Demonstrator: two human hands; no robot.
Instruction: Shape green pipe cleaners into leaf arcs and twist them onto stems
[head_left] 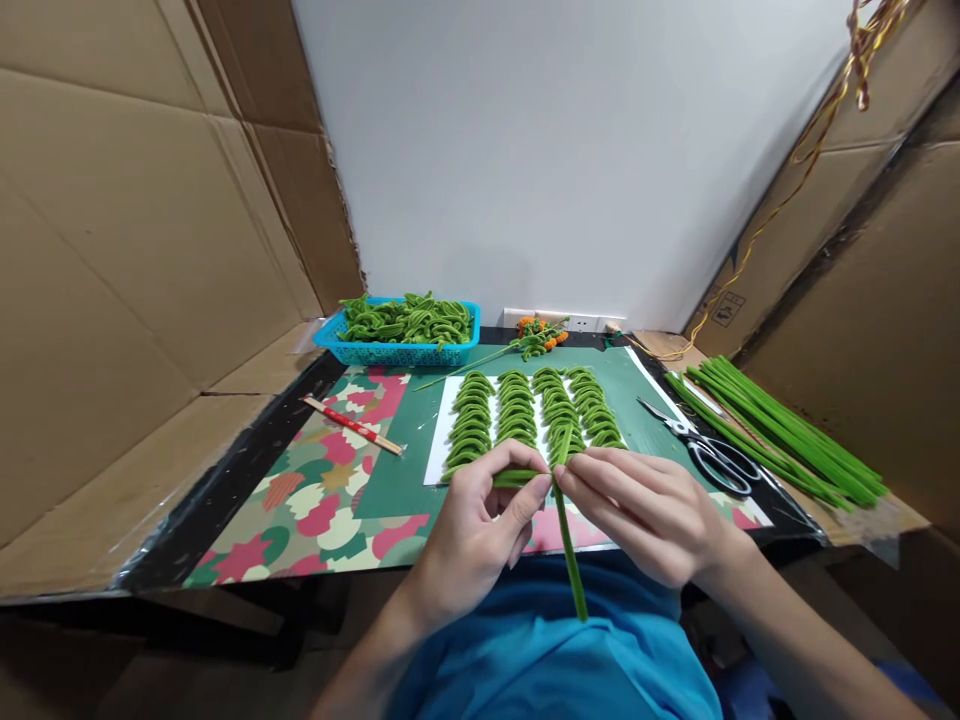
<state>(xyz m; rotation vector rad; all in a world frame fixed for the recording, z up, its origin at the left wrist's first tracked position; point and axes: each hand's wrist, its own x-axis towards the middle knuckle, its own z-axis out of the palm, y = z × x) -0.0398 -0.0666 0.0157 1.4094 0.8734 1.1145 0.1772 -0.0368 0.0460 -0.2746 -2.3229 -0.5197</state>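
Note:
Green pipe cleaners (568, 555) cross between my two hands over the table's front edge, one end hanging down toward the blue shirt. My left hand (487, 515) pinches them at the crossing, with a length running sideways behind its fingers. From the other side my right hand (649, 505) closes its fingertips on the same crossing; part of the grip is hidden. Just beyond my hands, several rows of curved green pipe cleaner pieces (472, 415) lie on a white sheet (435, 465).
A blue basket (397, 354) of green pieces stands at the back left, beside an orange-and-green pipe cleaner flower (541, 338). Wrapped chopsticks (352, 425) lie left. At right are scissors (705, 450) and a bundle of long green pipe cleaners (787, 430). Cardboard walls (135, 200) flank the table.

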